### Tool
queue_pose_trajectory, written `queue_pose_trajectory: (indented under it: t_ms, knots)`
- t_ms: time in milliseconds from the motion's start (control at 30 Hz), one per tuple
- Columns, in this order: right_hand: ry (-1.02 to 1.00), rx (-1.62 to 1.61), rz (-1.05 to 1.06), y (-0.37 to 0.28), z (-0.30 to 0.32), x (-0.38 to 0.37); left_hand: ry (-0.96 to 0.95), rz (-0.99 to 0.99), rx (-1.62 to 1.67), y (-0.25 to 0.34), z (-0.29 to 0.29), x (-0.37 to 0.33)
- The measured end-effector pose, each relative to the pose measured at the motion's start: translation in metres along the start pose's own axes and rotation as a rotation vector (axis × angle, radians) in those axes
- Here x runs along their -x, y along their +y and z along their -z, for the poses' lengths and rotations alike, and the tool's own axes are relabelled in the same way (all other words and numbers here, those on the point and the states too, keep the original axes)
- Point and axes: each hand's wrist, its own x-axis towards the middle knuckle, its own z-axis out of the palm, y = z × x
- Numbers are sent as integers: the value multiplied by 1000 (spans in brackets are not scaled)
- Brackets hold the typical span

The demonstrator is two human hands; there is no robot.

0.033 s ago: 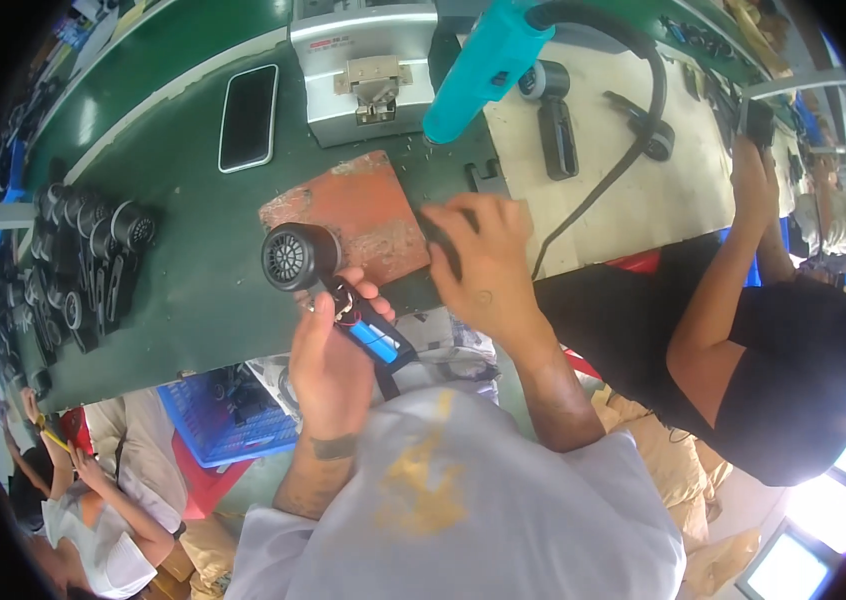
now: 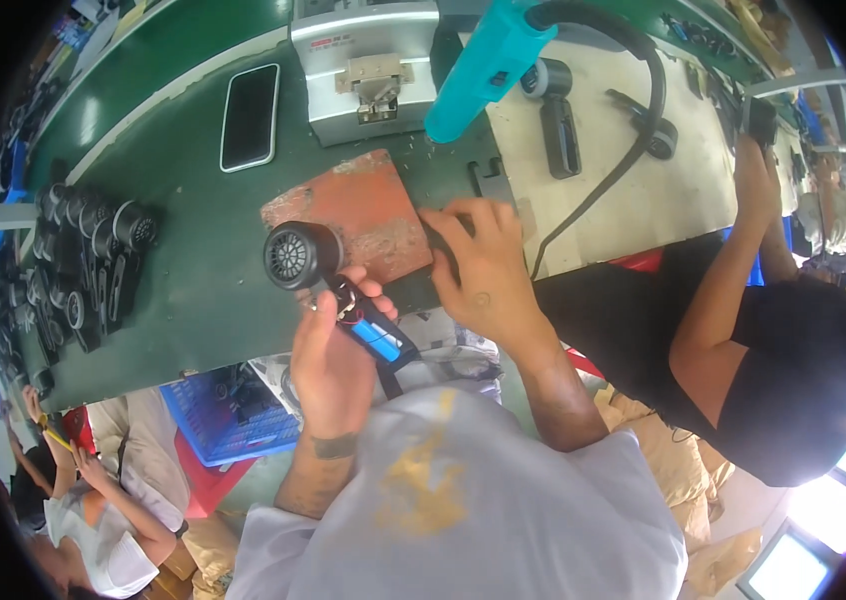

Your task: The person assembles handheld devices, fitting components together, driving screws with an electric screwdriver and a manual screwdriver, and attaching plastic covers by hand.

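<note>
My left hand is closed round the handle of a small black handheld fan with a round grille. The handle lies uncovered, showing a blue cylindrical battery and thin wires. Beside the orange-brown pad, my right hand rests low over the bench with bent fingers. A dark, slim plastic piece shows between its thumb and forefinger, mostly hidden. Just beyond that hand lies a small black notched part. Above it hangs a teal electric screwdriver, which neither hand touches.
A silver machine stands at the back beside a phone. Black fans cluster at left. A thick cable arches over another fan on the right. A blue crate sits below the bench; a co-worker's arm is at right.
My right hand's fingers have shifted very slightly to the left. The left hand and the fan stay nearly in place.
</note>
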Motion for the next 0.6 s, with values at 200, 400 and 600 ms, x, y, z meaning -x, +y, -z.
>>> queue_pose_trajectory:
  t_ms: [200,400,600]
  knots:
    - [-16,16,-9,1,0,16,-78,52,-69,-1,8,-9]
    - [138,-259,-476,-8,-12,30,-11,74,-165,1,5,-8]
    - [131,85,-156,6,-15,29,-11,73,-174,2,4,-9]
